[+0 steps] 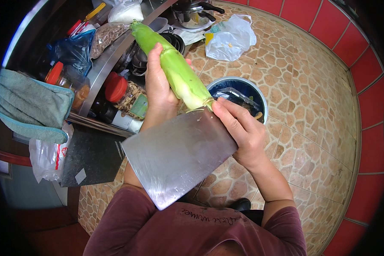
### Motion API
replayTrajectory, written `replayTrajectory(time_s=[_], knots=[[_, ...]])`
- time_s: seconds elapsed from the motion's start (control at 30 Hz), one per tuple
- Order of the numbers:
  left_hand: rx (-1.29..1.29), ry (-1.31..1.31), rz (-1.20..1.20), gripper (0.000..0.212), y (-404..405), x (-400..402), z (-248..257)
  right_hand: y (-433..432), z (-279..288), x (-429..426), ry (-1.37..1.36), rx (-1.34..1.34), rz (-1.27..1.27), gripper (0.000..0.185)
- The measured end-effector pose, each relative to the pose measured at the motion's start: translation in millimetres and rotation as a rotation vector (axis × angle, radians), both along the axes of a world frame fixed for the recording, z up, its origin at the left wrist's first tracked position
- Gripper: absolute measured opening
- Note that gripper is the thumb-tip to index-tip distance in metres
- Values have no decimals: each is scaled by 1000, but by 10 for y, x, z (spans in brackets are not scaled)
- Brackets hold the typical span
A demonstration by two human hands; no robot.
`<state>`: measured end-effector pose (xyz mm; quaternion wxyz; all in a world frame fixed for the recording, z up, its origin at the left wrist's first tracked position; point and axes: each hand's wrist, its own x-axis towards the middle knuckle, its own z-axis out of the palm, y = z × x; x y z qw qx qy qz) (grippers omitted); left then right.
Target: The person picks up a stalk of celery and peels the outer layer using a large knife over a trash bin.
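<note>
My left hand is wrapped around a long green stem vegetable, which lies slanted with its pale, partly peeled end towards my right hand. That hand has a broad cleaver; the handle is hidden beneath the hand. My right thumb and forefinger pinch at the cut end of the vegetable, close to a loose strip of peel. The cleaver's wide blade points to the lower left, over my left forearm and in front of my shirt.
Below the vegetable stands a round bin holding plastic waste. A plastic bag lies on the tiled floor. Shelves at left carry a red-lidded jar, bags and a steel pot. A green towel hangs at far left.
</note>
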<state>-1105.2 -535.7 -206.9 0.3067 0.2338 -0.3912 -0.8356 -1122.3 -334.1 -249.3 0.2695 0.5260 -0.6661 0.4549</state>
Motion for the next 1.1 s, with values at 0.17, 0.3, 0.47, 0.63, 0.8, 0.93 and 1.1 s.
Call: replayTrajectory(time_s=[0.17,0.3,0.47,0.63,0.8,0.93,1.1], knots=[[86,67,-51,42,55,51,-31,-138,-65,147,-417,-189,15,43],[34,-11,80,52,-35,-28,-46,7,-13,-136,26,28,74,48],[5,-57,55,51,-18,-15,-48,65,89,-112,-76,75,72,42],[-14,29,-34,44,-78,-10,-134,46,20,-133,10,80,155,41],[-29,56,-36,43,-58,-39,-162,-25,-94,-31,-55,2,17,42],[-60,54,-13,43,-55,-8,-111,-25,-111,-80,-80,-11,42,46],[-16,-19,-107,44,-94,-22,-136,147,20,-241,19,202,234,53]])
